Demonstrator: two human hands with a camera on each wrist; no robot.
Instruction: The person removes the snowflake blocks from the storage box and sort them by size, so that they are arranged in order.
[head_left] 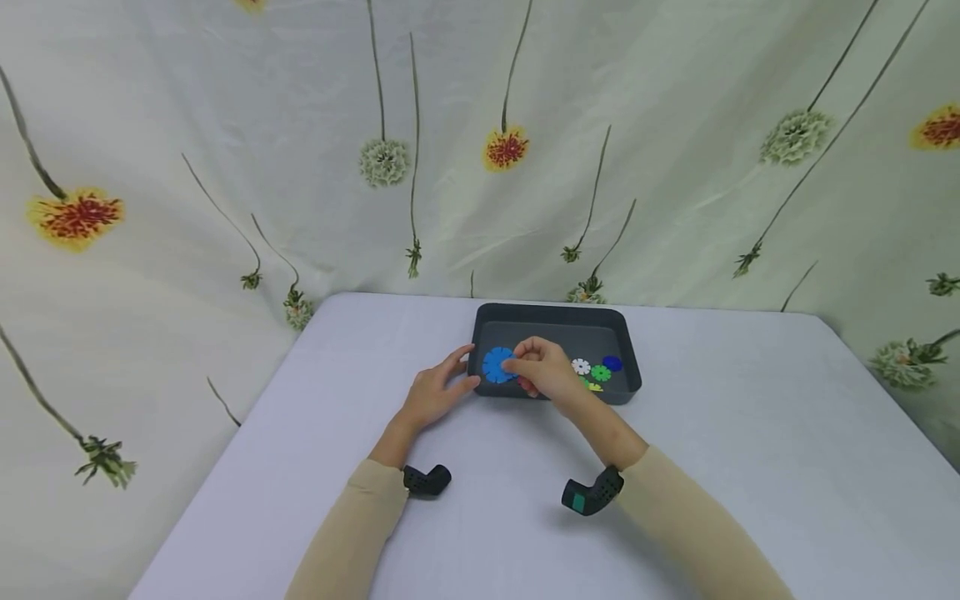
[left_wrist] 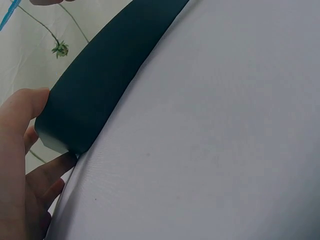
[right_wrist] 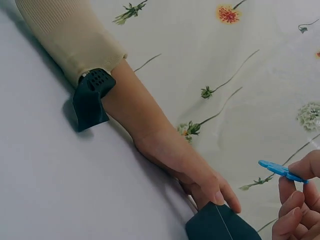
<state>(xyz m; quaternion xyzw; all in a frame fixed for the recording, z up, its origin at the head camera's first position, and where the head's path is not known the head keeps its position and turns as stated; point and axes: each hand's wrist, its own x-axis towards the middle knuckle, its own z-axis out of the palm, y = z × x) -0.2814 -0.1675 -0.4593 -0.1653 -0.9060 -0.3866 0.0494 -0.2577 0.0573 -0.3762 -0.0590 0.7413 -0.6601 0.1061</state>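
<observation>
A person's right hand (head_left: pixel 551 371) pinches a bright blue, flat, notched disc (right_wrist: pixel 276 168), apparently plastic, between thumb and index finger, the other fingers bent in below. The right wrist view shows the disc almost edge-on, slightly tilted and raised above the tray; from the head view it lies over the left part of the dark grey rectangular tray (head_left: pixel 551 314) with low upright walls.

The left hand (head_left: pixel 435 392) is spread, with a wide gap between thumb and index finger and nothing enclosed in its palm. It rests against the tray's near left corner, with the thumb toward the near side and the index finger along the left wall.

In the right part of the tray, just beyond the right wrist, lie a small white notched disc (head_left: pixel 581 366), a small green notched disc (head_left: pixel 601 373) to its right, and a dark blue round piece (head_left: pixel 612 363) at the far right of this group. A yellow piece (head_left: pixel 595 387) lies on the near side, partly hidden by the wrist.

The tray stands at the far side of a table with a smooth white cover (head_left: pixel 720 408). Beyond hangs a pale cloth (head_left: pixel 300 92) printed with flowers. Both arms wear beige sleeves (head_left: pixel 341 529) and black wrist devices (head_left: pixel 427 482).
</observation>
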